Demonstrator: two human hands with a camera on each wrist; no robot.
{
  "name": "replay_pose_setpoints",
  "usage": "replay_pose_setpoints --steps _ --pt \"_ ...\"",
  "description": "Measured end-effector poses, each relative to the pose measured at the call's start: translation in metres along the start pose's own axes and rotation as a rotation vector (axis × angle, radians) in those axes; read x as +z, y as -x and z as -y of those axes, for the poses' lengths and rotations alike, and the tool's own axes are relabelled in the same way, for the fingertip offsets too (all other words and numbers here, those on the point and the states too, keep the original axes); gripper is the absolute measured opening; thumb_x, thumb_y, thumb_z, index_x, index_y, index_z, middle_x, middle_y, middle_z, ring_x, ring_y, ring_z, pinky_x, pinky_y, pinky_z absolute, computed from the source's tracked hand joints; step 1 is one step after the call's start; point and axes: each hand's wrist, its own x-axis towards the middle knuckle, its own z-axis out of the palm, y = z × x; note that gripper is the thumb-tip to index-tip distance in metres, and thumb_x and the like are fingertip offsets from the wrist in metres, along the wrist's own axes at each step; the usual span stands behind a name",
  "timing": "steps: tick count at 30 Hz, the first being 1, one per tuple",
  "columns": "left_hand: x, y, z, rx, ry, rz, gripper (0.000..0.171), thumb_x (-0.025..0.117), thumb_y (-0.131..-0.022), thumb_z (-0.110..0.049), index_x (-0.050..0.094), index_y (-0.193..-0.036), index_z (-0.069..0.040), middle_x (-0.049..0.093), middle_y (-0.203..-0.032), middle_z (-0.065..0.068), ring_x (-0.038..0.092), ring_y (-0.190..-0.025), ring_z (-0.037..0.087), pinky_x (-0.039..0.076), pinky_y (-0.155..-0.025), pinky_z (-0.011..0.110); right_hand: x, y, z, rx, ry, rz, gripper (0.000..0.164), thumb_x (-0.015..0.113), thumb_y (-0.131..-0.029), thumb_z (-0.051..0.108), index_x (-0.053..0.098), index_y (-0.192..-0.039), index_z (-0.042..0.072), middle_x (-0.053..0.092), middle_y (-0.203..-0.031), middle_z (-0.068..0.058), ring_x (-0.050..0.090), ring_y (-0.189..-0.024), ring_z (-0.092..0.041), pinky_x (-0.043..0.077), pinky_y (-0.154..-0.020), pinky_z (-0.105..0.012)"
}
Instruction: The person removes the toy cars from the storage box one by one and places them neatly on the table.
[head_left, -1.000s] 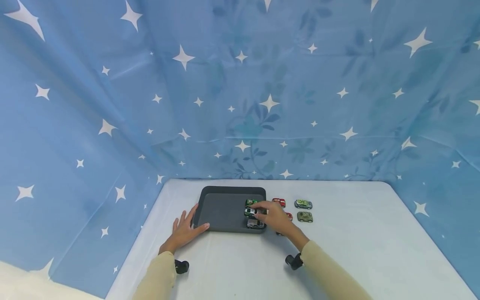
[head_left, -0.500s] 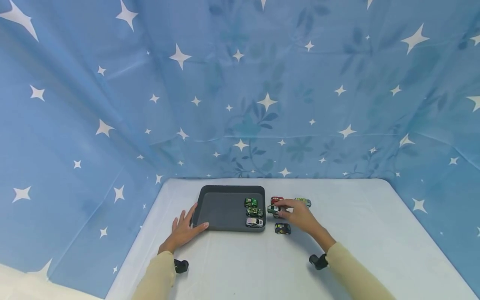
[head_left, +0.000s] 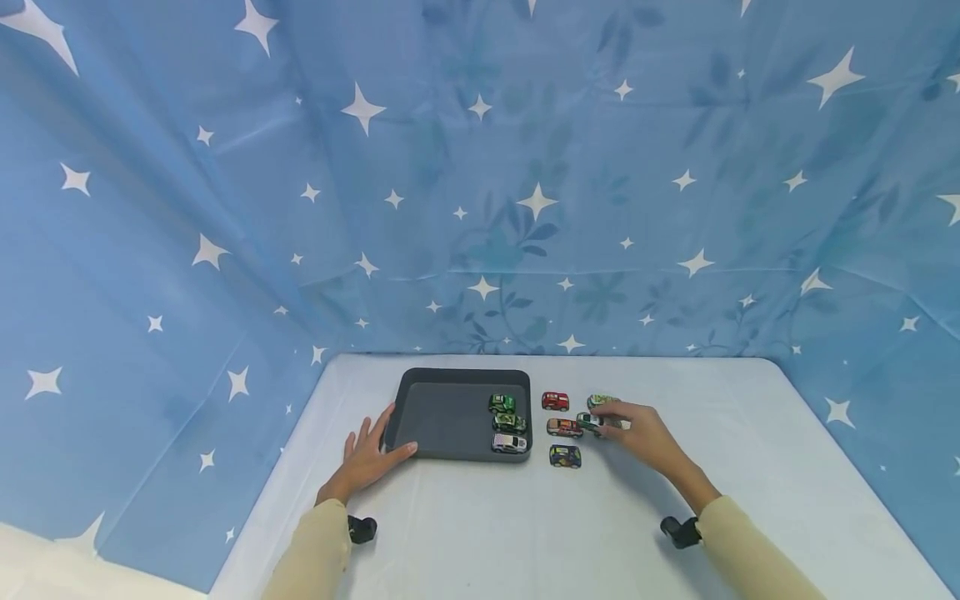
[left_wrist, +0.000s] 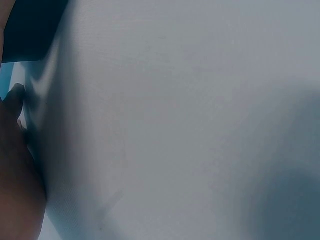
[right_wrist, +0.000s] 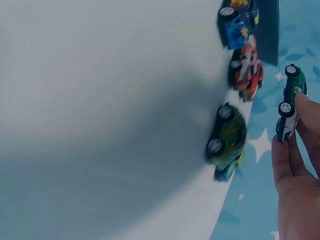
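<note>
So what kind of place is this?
Maybe a play corner: starry blue curtains behind and beside a white table, with toy cars in and beside a tray.

white table | grey tray | nearby: red car, orange car, blue car, green car, camouflage car

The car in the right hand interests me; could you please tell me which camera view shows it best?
The right wrist view: the car is largest there, with two wheels plain, in the right hand. The head view shows it small and partly covered; the left wrist view does not show it.
</note>
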Motion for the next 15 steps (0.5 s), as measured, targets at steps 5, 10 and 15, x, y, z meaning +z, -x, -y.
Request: replay_pose_setpoints --steps 5,10,15 --pt "0.001 -0.002 0.001 -0.004 -0.014 -0.003 0.097 0.061 -0.085 -0.066 0.005 -0.158 -0.035 0.011 -0.163 0.012 -0.005 -0.149 0.036 -0.012 -0.115 0.059 -0.005 0.010 -0.011 0.043 0.043 0.010 0.031 0.076 -0.084 0.009 0.073 -0.114 0.015 0.070 -0.116 -0.010 0.063 -0.111 -0.034 0.051 -0.091 -0.053" --pt "0.002 -0.002 0.003 -0.006 -0.010 -0.003 0.097 0.061 -0.085 -0.066 0.005 -0.158 -0.036 0.011 -0.163 0.012 -0.005 -0.149 0.036 -0.012 -0.115 0.059 -0.009 0.019 -0.017 0.054 0.055 0.026 0.031 0.076 -0.084 0.009 0.073 -0.114 0.013 0.070 -0.116 -0.009 0.063 -0.112 -0.034 0.051 -0.093 -0.053" --pt "0.004 -0.002 0.006 -0.007 -0.014 -0.010 0.096 0.061 -0.085 -0.066 0.005 -0.158 -0.037 0.012 -0.163 0.012 -0.004 -0.150 0.036 -0.012 -0.115 0.059 -0.009 0.027 -0.022 0.055 0.030 0.048 0.031 0.076 -0.083 0.008 0.073 -0.114 0.012 0.069 -0.118 -0.011 0.062 -0.113 -0.037 0.050 -0.093 -0.055"
